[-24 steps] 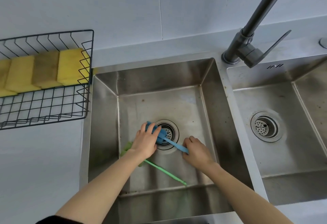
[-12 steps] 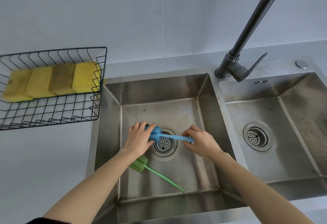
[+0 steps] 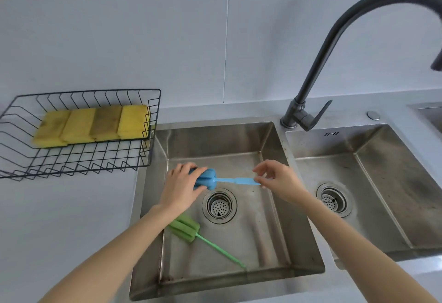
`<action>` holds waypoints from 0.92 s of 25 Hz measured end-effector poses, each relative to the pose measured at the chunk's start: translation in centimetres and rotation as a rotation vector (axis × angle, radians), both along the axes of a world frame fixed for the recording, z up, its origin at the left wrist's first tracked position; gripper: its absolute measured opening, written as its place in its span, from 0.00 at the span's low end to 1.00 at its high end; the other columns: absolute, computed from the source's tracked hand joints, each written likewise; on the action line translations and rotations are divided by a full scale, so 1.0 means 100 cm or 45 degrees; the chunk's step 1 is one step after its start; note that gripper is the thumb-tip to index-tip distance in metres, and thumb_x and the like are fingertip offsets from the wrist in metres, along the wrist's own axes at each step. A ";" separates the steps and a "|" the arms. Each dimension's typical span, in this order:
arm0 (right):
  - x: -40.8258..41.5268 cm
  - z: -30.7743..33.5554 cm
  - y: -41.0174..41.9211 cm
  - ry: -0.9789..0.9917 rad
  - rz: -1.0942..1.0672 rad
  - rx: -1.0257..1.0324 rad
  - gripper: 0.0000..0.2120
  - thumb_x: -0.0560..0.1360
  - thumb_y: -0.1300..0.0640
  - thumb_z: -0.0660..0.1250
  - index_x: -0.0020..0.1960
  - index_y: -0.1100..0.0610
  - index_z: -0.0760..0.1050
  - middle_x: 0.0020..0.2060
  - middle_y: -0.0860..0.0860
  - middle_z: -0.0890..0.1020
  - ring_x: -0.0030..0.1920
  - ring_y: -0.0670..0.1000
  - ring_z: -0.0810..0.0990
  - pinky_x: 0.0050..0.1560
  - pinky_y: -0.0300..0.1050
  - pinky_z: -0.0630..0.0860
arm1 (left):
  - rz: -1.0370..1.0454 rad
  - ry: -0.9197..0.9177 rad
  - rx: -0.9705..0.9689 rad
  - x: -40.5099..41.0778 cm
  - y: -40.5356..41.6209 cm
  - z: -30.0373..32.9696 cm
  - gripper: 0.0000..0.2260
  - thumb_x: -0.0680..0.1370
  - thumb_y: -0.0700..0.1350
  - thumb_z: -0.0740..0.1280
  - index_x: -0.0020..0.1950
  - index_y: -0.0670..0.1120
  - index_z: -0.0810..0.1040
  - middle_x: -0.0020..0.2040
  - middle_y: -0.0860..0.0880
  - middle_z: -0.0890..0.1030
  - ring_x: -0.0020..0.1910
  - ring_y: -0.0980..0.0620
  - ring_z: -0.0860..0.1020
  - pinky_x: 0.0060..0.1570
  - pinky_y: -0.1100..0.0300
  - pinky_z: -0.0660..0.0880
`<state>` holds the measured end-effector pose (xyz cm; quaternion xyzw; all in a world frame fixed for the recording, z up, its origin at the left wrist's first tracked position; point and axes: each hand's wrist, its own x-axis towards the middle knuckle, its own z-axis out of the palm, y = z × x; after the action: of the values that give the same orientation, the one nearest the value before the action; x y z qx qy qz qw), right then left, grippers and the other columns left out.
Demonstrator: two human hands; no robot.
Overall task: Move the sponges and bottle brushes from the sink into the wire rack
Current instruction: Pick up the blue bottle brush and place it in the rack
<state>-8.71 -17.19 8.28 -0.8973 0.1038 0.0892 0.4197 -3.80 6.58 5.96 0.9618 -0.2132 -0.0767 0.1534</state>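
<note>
Head view: a person's two bare hands hold a blue bottle brush (image 3: 215, 180) level above the left basin of a steel double sink (image 3: 270, 142). The left hand (image 3: 180, 187) wraps its fingers around the blue sponge head at the brush's 9 o'clock end, while the right hand (image 3: 278, 180) pinches the tip of the flat handle at the 3 o'clock end between thumb and forefinger, its other fingers spread loose. Below them, at 6 o'clock from the drain strainer (image 3: 219, 205), a green bottle brush (image 3: 189, 228) lies on the basin floor, its sponge head partly under the left forearm and its thin handle running toward 4 o'clock. At 10 o'clock from the basin, a black wire rack (image 3: 153, 135) stands on the pale worktop (image 3: 67, 207), just beside the sink's rim, with four yellow sponges (image 3: 95, 123) lined up side by side along its far side, some tops stained brown. A dark gooseneck faucet (image 3: 308, 101) rises between the two basins. Small dark marks on the sink ledge at the foot of the faucet are too small to read.
</note>
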 end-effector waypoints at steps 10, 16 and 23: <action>0.006 0.078 0.023 -0.217 -0.558 1.112 0.05 0.77 0.62 0.62 0.42 0.58 0.73 0.35 0.55 0.80 0.28 0.42 0.83 0.33 0.33 0.81 | 0.006 -0.418 -0.227 0.005 0.027 0.063 0.22 0.69 0.49 0.72 0.62 0.46 0.76 0.51 0.43 0.80 0.50 0.40 0.76 0.51 0.48 0.74; 0.034 0.094 0.064 -0.161 -0.550 1.260 0.08 0.79 0.58 0.60 0.44 0.59 0.75 0.33 0.52 0.84 0.29 0.43 0.84 0.32 0.33 0.81 | 0.129 -0.487 -0.298 0.011 0.071 0.083 0.21 0.70 0.47 0.72 0.61 0.44 0.77 0.54 0.43 0.80 0.52 0.40 0.77 0.53 0.49 0.74; 0.078 0.101 0.124 -0.107 -0.387 1.176 0.09 0.79 0.57 0.59 0.45 0.58 0.76 0.40 0.53 0.82 0.31 0.42 0.85 0.38 0.32 0.82 | 0.347 -0.337 -0.323 0.039 0.127 0.087 0.21 0.73 0.47 0.69 0.65 0.44 0.73 0.60 0.45 0.77 0.58 0.43 0.73 0.56 0.52 0.71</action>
<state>-0.91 -4.82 18.43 -0.5949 0.1660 0.0273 0.7860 0.11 19.23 14.71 0.9564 -0.1074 0.0991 0.2527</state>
